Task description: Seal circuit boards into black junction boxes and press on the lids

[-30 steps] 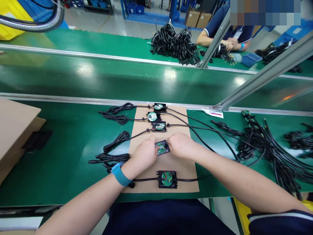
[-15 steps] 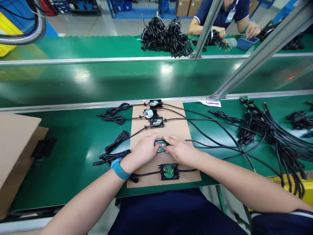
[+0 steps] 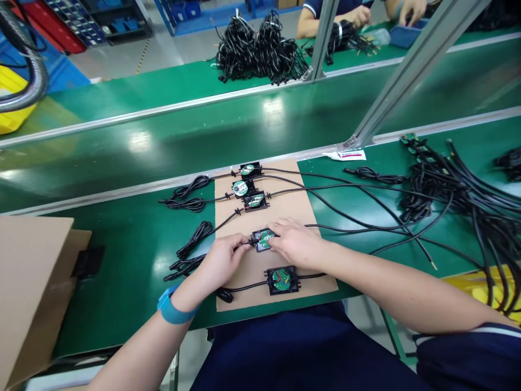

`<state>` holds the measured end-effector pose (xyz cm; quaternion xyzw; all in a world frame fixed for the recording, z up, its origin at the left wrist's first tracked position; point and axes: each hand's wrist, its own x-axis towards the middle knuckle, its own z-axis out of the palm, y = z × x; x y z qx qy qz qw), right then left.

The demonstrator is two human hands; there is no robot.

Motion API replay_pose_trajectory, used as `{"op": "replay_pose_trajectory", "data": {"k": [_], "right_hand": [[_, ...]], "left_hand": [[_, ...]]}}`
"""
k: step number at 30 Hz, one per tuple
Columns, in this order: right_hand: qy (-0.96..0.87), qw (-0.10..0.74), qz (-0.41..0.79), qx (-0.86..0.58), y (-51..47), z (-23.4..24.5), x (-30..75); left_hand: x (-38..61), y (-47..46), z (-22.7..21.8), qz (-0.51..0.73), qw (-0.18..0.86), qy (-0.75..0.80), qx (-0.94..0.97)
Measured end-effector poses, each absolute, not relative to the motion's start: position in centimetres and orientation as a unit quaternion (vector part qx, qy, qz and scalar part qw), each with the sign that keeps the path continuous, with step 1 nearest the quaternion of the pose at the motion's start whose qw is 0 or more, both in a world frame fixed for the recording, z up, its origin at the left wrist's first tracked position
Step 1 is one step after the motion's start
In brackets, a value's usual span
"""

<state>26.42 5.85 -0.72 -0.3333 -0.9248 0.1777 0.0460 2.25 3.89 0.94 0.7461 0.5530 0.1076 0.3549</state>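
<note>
A brown cardboard sheet (image 3: 285,209) lies on the green bench with several small black boxes on it, each with a green circuit board inside and black cables out both sides. My left hand (image 3: 222,260) pinches the cable just left of the fourth box (image 3: 261,239). My right hand (image 3: 293,243) rests on that box's right side, fingers curled over its edge. Nearer to me lies another box (image 3: 282,279), untouched. Three more boxes (image 3: 249,187) sit in a row at the far end of the sheet.
Coiled cable ends (image 3: 191,198) lie left of the sheet. A large tangle of black cables (image 3: 451,190) covers the bench at right. A cardboard box (image 3: 28,288) stands at the left. Beyond the conveyor belt (image 3: 203,130), another person's hands (image 3: 358,13) work near cable bundles (image 3: 260,49).
The box was lifted between both hands, then set down on the sheet. My left hand has slid left off the box onto its cable. The view has tilted.
</note>
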Motion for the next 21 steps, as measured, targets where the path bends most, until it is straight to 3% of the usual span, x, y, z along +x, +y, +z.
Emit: {"op": "replay_pose_trajectory", "data": {"k": [5,21], "right_hand": [[-0.928,0.035,0.157,-0.336,5.9,-0.8,26.3],[-0.935,0.037,0.143,-0.323,5.8,-0.7,26.3]], "left_hand": [[3.0,4.2,1.2,0.098,0.333,0.543,0.764],[2.6,3.3,-1.3,0.108,0.118,0.441,0.883]]}}
